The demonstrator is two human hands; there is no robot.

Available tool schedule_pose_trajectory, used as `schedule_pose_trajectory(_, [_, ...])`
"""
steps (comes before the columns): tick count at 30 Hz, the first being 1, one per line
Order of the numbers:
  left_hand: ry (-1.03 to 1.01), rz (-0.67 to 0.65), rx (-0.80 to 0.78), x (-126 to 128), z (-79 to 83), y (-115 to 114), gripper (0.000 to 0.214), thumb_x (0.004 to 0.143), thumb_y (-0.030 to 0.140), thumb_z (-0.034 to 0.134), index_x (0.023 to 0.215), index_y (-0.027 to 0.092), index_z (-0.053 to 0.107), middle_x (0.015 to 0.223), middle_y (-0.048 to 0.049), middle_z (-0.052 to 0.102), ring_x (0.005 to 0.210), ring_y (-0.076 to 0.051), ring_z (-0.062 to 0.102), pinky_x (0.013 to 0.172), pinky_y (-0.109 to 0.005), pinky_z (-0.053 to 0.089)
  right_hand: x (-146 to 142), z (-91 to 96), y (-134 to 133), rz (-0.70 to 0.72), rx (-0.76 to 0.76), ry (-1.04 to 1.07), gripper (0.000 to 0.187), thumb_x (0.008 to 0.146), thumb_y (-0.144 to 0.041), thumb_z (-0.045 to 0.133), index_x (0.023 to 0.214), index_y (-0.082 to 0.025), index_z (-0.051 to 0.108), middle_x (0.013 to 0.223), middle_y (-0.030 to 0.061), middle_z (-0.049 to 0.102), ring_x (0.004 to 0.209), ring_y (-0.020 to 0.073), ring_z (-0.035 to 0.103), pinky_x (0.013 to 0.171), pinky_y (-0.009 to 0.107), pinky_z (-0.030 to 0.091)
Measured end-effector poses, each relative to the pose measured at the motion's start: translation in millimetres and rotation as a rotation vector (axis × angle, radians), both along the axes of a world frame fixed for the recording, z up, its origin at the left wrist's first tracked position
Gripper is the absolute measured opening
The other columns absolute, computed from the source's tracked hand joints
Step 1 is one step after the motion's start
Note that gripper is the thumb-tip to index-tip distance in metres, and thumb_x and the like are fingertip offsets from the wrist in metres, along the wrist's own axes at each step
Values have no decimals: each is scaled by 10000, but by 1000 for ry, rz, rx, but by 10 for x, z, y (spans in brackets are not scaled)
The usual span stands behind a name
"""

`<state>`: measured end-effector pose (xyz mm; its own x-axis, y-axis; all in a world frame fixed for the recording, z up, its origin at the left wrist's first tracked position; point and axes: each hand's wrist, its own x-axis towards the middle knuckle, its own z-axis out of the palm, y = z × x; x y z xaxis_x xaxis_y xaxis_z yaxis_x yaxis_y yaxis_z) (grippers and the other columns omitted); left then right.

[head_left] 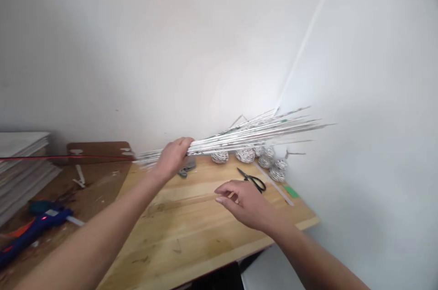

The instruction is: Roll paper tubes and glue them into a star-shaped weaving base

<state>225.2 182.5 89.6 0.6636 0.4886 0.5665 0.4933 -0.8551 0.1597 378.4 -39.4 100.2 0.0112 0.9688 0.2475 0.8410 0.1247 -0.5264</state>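
My left hand (174, 156) is closed around a bundle of long thin rolled-paper sticks (246, 134), held raised above the wooden table. The sticks fan out to the right, and their shorter ends poke out left of my fist. Over the table's middle, my right hand (241, 198) holds nothing, its thumb and fingers curved with a gap between them. Just behind it lie black-handled scissors (257, 182). Several woven paper balls, among them a larger ball (245, 155), rest at the back, partly behind the sticks.
The wooden tabletop (171, 235) meets the wall at the back and right. A ruler-like strip (273, 183) and a green piece (290, 191) lie at right. On the left are a blue glue gun (37, 230), stacked paper (23, 166) and a brown board (99, 152).
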Motion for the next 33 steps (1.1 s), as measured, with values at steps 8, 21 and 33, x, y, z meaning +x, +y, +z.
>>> schedule_pose_trajectory(8, [262,21,183,-37,-263,113,327,816,122,439,1108,205,562,1027,-117,641,970,-302,598,788,-379,430,77,-30,-656,-101,240,-235,196,941,-259,485,950,-206,673,883,53,705,865,191,630,814,340,494])
schedule_pose_trajectory(21, [387,-260,479,491,-587,-707,285,913,139,363,1081,193,586,912,-117,616,844,-289,554,715,-417,384,45,-397,-43,-309,-48,-527,955,673,-523,771,1386,-47,351,1240,236,569,1127,356,534,976,498,387])
schedule_pose_trajectory(33, [200,-413,452,770,-820,-1031,340,946,138,372,1235,159,550,1205,-120,626,1181,-264,527,1079,-495,318,664,-740,-360,-470,-407,-388,198,895,-283,477,1037,-159,540,963,136,691,865,272,670,699,325,447])
